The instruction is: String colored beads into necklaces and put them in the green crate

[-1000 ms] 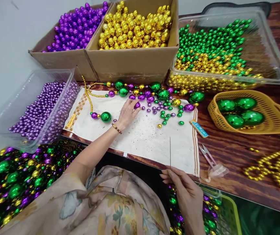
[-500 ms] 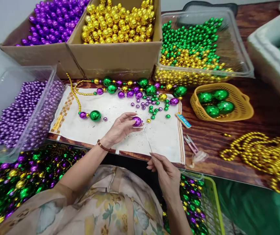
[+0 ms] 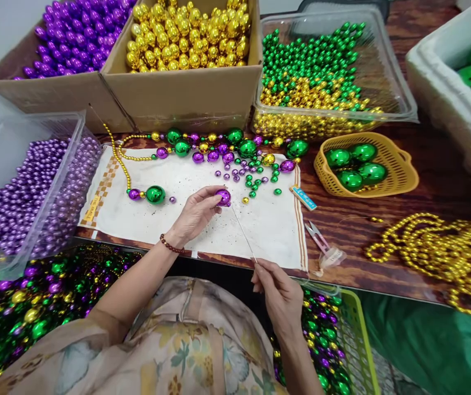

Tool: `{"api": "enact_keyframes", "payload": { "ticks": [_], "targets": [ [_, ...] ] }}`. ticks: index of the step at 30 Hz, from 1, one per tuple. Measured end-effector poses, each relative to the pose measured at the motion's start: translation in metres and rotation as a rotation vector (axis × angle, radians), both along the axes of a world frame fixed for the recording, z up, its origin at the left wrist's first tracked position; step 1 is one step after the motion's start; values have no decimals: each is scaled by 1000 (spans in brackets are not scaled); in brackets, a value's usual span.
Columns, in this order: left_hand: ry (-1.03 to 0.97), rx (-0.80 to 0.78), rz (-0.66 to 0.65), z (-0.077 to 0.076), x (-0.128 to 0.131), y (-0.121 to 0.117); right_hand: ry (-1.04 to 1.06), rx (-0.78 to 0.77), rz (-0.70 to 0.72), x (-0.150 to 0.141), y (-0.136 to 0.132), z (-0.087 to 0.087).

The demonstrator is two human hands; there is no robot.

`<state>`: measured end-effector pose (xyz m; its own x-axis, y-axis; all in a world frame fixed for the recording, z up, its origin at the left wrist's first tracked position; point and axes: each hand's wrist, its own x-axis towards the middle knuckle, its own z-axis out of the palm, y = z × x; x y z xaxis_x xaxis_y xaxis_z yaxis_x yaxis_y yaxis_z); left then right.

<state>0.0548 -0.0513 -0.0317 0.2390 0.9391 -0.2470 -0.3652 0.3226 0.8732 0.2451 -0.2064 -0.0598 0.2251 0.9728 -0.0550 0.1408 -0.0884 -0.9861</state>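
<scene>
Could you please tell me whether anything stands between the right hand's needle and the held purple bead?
Nothing visible does: the needle in the right hand slants toward the purple bead in the left hand.

1. Hands: two; left hand [image 3: 198, 213] at centre, right hand [image 3: 279, 285] lower centre.
2. Balls held: one purple ball [image 3: 222, 197].
3. Needles held: one needle [image 3: 243, 233].
4. Cloths: one white cloth [image 3: 272, 236], mid-frame.
5. Large green balls [image 3: 182, 148] along the cloth's upper edge: five; a sixth sits centre-left.
6. Loose gold beads on cloth: one gold bead [image 3: 245, 201].
7. Cardboard boxes [image 3: 177, 96], upper left: two; contents too numerous to count.
8. Clear tubs [image 3: 383, 114]: two, left edge and upper right.
9. Yellow baskets: one yellow basket [image 3: 403, 175], right; green eggs [image 3: 373, 173] inside: four.
10. Snips: one pair of snips [image 3: 319, 238], right of centre.
</scene>
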Motion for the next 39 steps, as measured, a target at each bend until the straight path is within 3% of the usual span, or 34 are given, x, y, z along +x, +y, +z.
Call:
{"api": "enact_keyframes", "payload": {
  "ticks": [12,15,19,22,26,31,33,35,39],
  "targets": [
    [-117,-47,-60,0,6,-3,11,-49,16,-7,0,-3],
    [151,126,-3,-9,-1,6,30,-49,16,-7,2,-7],
    [904,522,102,-14,-15,34,28,-51,-27,-4,4,-11],
    [1339,642,22,-13,-18,55,32,-64,-36,-3,6,-12],
    [1551,673,-102,-13,-14,70,63,-73,-35,-4,7,-15],
    [1503,641,-13,-13,-20,76,74,-65,-55,-2,6,-24],
    [1437,668,79,-3,-30,85,74,-59,-52,1,7,-27],
    [1388,744,210,18,-43,104,80,-59,-23,2,10,-28],
    [1455,909,498,83,-78,177,107,-53,-43,-1,21,-29]
  ]
}}
